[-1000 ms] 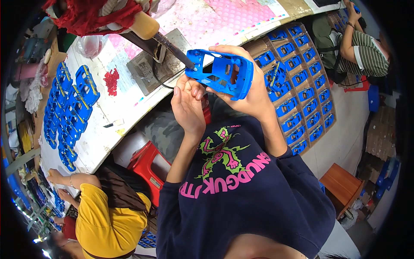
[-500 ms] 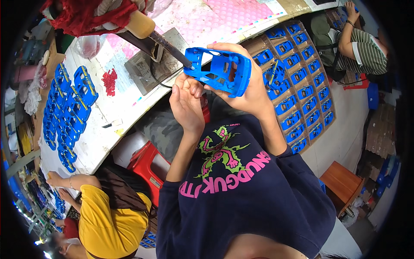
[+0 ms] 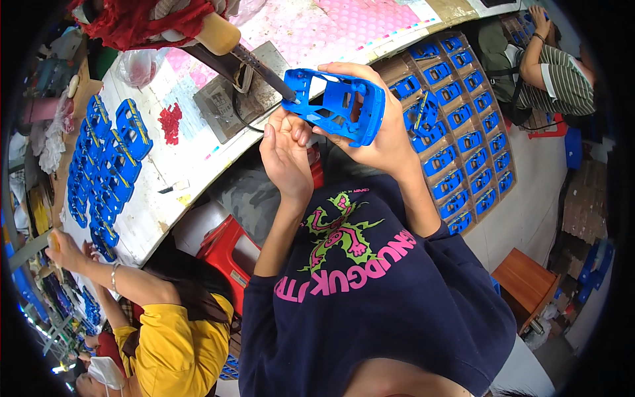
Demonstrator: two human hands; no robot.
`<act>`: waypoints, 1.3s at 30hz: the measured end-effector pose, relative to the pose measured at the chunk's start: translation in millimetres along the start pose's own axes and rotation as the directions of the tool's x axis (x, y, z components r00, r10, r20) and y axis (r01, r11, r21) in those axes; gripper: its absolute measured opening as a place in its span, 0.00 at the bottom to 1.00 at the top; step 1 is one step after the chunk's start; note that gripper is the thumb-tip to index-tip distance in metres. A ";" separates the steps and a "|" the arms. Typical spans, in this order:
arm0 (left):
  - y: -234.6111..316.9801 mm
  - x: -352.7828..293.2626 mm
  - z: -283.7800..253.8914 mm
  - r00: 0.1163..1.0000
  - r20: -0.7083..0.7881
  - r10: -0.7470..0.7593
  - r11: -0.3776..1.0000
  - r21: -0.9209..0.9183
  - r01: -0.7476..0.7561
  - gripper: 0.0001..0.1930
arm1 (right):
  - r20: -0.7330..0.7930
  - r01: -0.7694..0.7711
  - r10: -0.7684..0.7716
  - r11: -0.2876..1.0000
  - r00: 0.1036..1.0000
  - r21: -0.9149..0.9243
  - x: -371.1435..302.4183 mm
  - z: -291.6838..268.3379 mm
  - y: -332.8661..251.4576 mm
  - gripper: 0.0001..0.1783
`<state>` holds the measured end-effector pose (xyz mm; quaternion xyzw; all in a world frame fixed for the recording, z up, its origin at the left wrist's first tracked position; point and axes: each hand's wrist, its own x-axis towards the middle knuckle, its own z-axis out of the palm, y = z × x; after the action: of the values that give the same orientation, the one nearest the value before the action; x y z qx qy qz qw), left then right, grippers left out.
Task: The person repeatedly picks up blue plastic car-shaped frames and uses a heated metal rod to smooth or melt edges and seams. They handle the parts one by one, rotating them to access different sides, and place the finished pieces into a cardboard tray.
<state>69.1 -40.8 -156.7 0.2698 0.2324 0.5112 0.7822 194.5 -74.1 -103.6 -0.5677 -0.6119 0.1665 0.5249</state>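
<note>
My right hand grips a blue plastic toy car body by its right end, fingers over the far side and thumb along the near side. Its hollow inside faces up. My left hand is palm up under the left end, fingers curled against the car body's near edge; some fingertips are hidden behind it. A dark metal rod like a soldering iron, with a tan handle wrapped in red cloth, slants down from the upper left. Its tip meets the left end of the car body.
Blue car bodies crowd the white table's left part, beside small red pieces. A cardboard tray of blue car bodies stands right. A co-worker in a yellow shirt sits left, near a red stool. Another person is far right.
The car body has tilted very slightly upward at the rod's tip; both my hands keep their grip. The co-worker in yellow has raised an arm and shifted left.
</note>
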 end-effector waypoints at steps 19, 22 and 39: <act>1.6 -1.7 1.7 1.000 0.000 0.000 1.000 0.010 0.000 0.25 | -0.005 0.016 -0.016 1.000 1.000 -0.010 -0.2 -0.4 0.2 0.32; 1.0 -3.0 -1.0 1.000 0.012 0.000 1.000 -0.015 0.001 0.25 | -0.012 0.037 -0.038 0.999 0.999 -0.021 0.1 0.4 0.0 0.31; -3.3 -5.2 -5.9 0.999 -0.015 -0.038 0.997 0.063 0.038 0.18 | 0.009 -0.022 0.022 1.000 1.000 0.011 -5.6 1.6 3.2 0.32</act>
<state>65.7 -45.6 -162.8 0.2865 0.2589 0.4904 0.7813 193.8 -77.4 -109.4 -0.5708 -0.6071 0.1781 0.5233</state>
